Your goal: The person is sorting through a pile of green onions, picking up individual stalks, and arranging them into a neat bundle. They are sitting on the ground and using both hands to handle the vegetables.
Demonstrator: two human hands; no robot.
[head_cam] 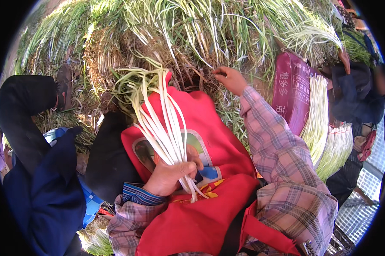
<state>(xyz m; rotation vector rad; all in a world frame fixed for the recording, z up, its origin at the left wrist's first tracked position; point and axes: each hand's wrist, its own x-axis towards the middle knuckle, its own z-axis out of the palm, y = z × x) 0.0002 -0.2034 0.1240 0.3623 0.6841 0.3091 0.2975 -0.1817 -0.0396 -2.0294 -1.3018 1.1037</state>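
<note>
My left hand (174, 172) is closed around a small bunch of long white-stemmed greens (162, 118), held over my red apron (205, 118). The bunch's white ends point down towards me, and its thin green ends droop at the upper left. My right hand (229, 78) is stretched forward to the edge of a big heap of greens (192, 28) with brown, soil-covered roots. Its thumb and forefinger are close to the tip of one white stem; whether they touch it I cannot tell.
A purple printed sack (290, 92) lies at the right, with cleaned bundles (315, 118) of pale stems beside it. A person in dark clothes (45, 179) sits close on the left. Another person's hand (344, 60) holds stems at the upper right.
</note>
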